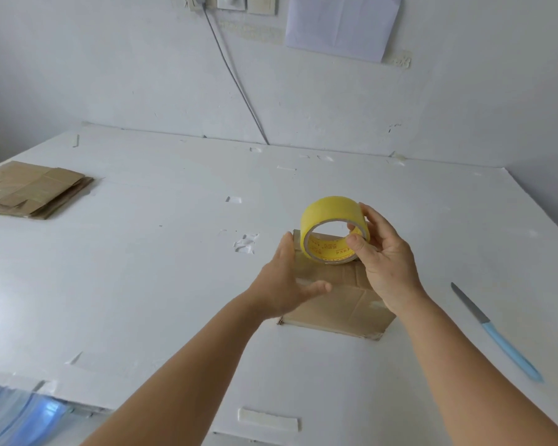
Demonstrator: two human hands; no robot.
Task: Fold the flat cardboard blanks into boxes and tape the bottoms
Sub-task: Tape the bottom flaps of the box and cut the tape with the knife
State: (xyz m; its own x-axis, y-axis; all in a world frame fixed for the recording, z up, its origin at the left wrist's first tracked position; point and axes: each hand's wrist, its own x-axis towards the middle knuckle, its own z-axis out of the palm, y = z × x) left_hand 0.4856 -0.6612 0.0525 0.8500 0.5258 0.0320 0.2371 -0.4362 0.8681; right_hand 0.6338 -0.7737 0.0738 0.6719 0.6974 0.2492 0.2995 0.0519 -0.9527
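A small brown cardboard box (pixel 339 304) stands on the white table (pixel 161 284), its folded flaps facing up. My right hand (pixel 384 262) grips a yellow tape roll (pixel 331 231), thumb inside the core, and holds it just over the box's far end. My left hand (pixel 282 278) rests against the box's left side with its fingers spread. A stack of flat cardboard blanks (pixel 33 189) lies at the table's far left.
A knife with a light blue handle (pixel 496 333) lies on the table to the right of the box. A grey cable (pixel 236 75) runs down the wall behind. Bits of old tape are stuck on the tabletop.
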